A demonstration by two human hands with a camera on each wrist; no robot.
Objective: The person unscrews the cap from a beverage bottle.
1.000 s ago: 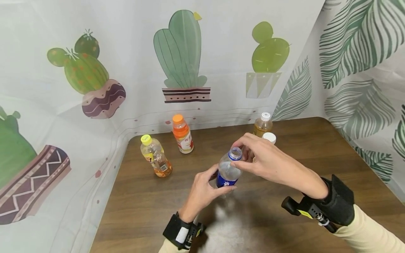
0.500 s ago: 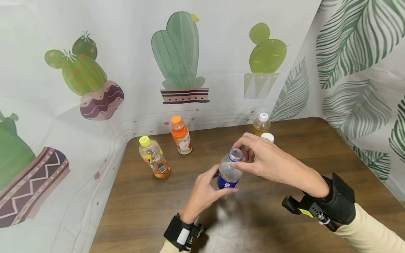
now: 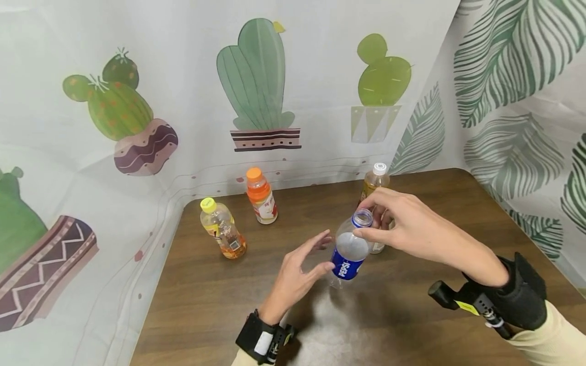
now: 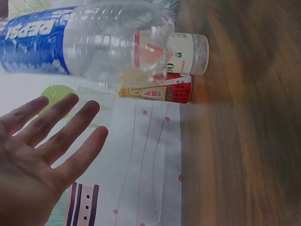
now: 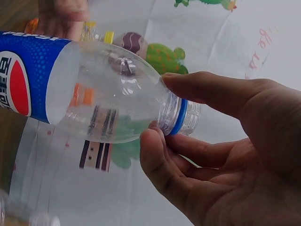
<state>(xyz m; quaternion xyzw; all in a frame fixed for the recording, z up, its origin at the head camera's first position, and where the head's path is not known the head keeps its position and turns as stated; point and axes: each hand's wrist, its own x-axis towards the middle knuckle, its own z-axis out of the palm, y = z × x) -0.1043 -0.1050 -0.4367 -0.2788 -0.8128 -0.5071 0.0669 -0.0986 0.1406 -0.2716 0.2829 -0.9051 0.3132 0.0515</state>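
Note:
A clear plastic Pepsi bottle (image 3: 348,254) with a blue label and an uncapped mouth tilts over the middle of the table. My right hand (image 3: 398,221) pinches it by the neck, thumb on one side and fingers on the other; the right wrist view shows the grip just under the blue neck ring (image 5: 178,117). To the left of the bottle is my left hand (image 3: 297,274), its fingers spread and apart from it. In the left wrist view the bottle's bare lower part (image 4: 117,42) passes beyond the fingertips of that hand (image 4: 47,150).
On the wooden table (image 3: 220,315) stand a yellow-capped bottle (image 3: 224,231) and an orange-capped bottle (image 3: 263,198) at the left. A white-capped bottle (image 3: 376,180) is behind my right hand, with another bottle mostly hidden there. A cactus-print cloth (image 3: 197,101) hangs behind the table.
My left hand has let go of the Pepsi bottle and its fingers have spread. My right hand has carried the bottle to the right by its neck.

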